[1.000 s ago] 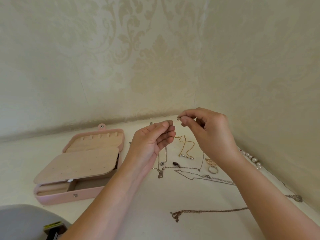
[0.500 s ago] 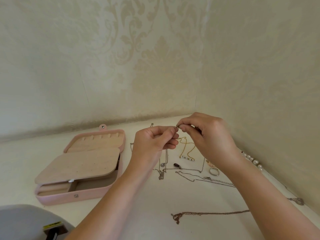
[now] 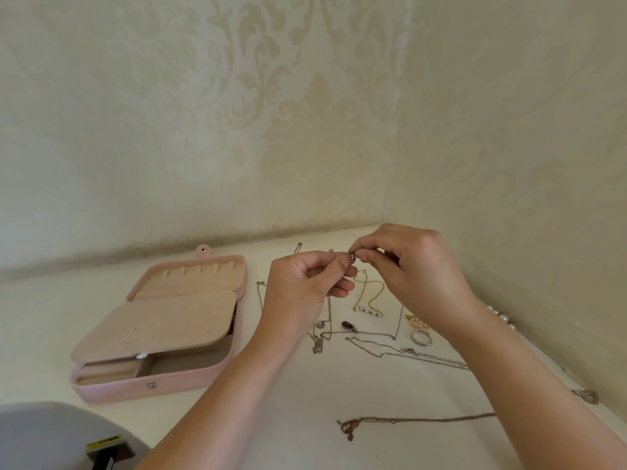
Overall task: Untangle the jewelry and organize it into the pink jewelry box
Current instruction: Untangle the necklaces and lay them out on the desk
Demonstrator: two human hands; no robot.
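while held up over the bench [image 3: 288, 401], clasp end [image 3: 352, 256]: tiny metal piece, pinched from both sides above the gold necklace; too small to tell whether latched.
left hand [image 3: 302, 293]: grip narrow, thumb and forefinger tips closed on the thin chain just beside the clasp end; other fingers curled under.
right hand [image 3: 417, 276]: grip narrow too, fingertips pinching the clasp end itself from the right.
silver chain [image 3: 329, 315]: drops from the left grip to the bench, into a cluster of pendants [image 3: 320, 324] and crossed strands; likely the tangle being worked.
gold necklace [image 3: 368, 293]: lies on the bench below the hands, pearl bar at its lower end; cannot tell whether caught in the silver chain.
pink jewelry box [image 3: 203, 371]: open, left of the hands and well apart; inner flap lying over the tray, lid hooks in view.
step in hand: probably undoing the clasp to free one strand.
doing it well: keep the left grip close to the clasp, leaving slack below; work the catch with a right nail; draw the freed end out slowly along its own path; never tug against the cluster.
progress: early, most pieces outside the box.
also on the bench: ring [image 3: 421, 337], bracelet chain [image 3: 424, 356], copper chain [image 3: 407, 419], pearl strand [image 3: 500, 315].
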